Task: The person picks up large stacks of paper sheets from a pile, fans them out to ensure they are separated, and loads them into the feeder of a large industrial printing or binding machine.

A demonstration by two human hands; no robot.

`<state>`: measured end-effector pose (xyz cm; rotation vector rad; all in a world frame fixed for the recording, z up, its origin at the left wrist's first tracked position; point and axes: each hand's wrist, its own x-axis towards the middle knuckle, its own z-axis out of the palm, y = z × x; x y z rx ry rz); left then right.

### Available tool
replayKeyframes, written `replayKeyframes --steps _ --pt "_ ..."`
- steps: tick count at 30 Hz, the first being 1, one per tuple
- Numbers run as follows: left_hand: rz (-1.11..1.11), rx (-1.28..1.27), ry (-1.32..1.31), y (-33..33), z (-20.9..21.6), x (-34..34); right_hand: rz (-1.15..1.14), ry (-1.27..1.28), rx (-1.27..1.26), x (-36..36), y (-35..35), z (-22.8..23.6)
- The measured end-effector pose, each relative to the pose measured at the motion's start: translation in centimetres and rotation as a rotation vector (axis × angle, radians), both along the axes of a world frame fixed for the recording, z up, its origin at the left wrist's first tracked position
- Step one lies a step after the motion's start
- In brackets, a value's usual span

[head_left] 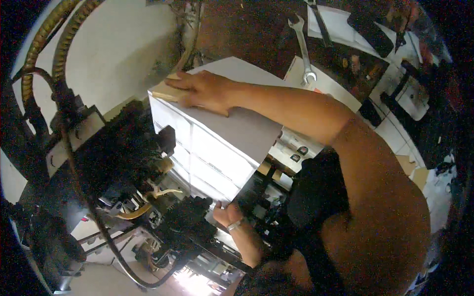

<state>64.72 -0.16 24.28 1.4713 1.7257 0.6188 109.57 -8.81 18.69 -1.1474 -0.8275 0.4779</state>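
A large white block (217, 165) with a grey top and faint printed panels stands in the middle; whether it is a box or a stack of sheets, I cannot tell. My right hand (207, 91) lies flat across its far left top corner, fingers stretched out and apart. Under those fingers shows a thin tan strip (165, 91), perhaps wood or card. Below, at the block's lower near edge, is my left hand (228, 214), with a band on the wrist. Its fingers look curled, and what they hold, if anything, is hidden.
Dark machinery (123, 148) with a looping cable (101, 222) fills the left side. Ribbed hoses (59, 49) rise at the upper left. A wrench (303, 49) lies on the dark surface behind the block, near a white sheet (328, 81) and assorted tools.
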Motion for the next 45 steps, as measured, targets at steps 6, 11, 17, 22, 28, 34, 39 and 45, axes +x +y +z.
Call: replayKeyframes --steps 6,11,17,22,28,34,39,45 --pt "0.011 -0.164 -0.235 1.6 -1.6 -3.2 -0.138 0.439 0.390 3.3 -1.3 1.8" --pt "-0.384 0.587 0.585 2.9 -3.4 -2.2 -0.205 -0.051 0.072 -0.7 2.7 -2.2" --pt "0.009 0.217 -0.579 -0.9 -2.6 4.9 -0.087 0.462 0.041 0.0 -2.6 -5.2" --pt "-0.053 0.458 0.452 -3.6 -2.9 3.7 -0.365 -0.770 -0.173 -6.5 -17.3 -3.4" --pt "0.605 0.145 -1.134 -4.0 -2.5 6.7 0.432 -1.413 0.046 -13.5 -19.7 2.1" --pt "0.353 0.275 -0.308 -3.5 -8.7 5.2 0.884 -1.734 0.113 -22.3 -14.9 4.1" --pt "0.538 0.243 -1.296 -7.0 -3.6 5.1 0.993 -1.945 0.006 -26.5 -12.4 2.4" --pt "0.284 0.436 -1.506 -7.5 1.0 1.5 1.070 -2.564 0.043 -31.3 -8.8 3.6"
